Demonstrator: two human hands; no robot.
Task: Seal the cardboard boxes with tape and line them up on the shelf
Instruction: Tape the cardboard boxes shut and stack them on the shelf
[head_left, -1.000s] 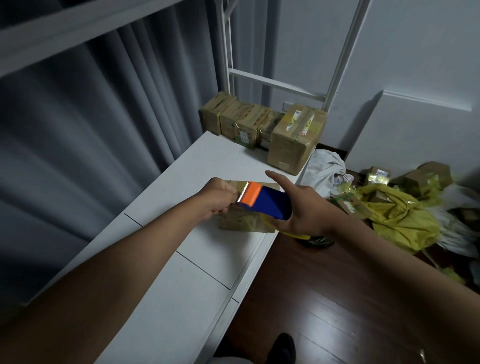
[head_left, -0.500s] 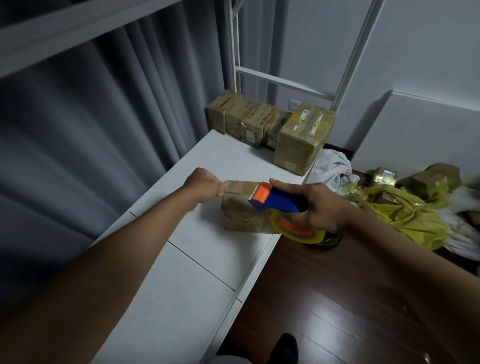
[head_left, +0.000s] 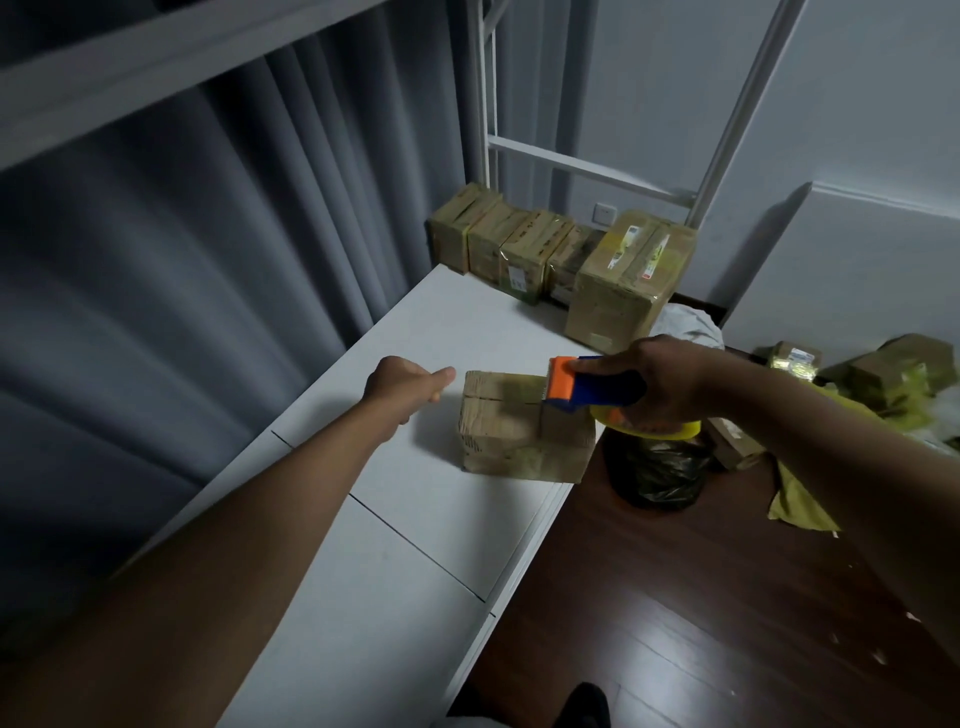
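Note:
A small cardboard box (head_left: 511, 431) stands near the front edge of the white shelf top (head_left: 415, 322). My right hand (head_left: 670, 379) grips a blue tape dispenser (head_left: 597, 389) with an orange head and a yellow roll. Its head rests on the right part of the box top. My left hand (head_left: 402, 382) hovers just left of the box, not touching it, fingers curled and thumb pointing at the box; nothing shows in it. A row of taped boxes (head_left: 514, 244) lines the far end of the shelf, with a bigger box (head_left: 623, 280) at its right.
A grey curtain hangs along the left side. Beside the shelf edge, on the dark wood floor, stands a black bag (head_left: 660, 473). Loose boxes and yellow bags (head_left: 883, 374) are piled at the right. A white metal frame (head_left: 582, 166) rises behind the boxes.
My left hand has pulled left, off the box's end. The dispenser has slid right along the box top, towards the shelf edge.

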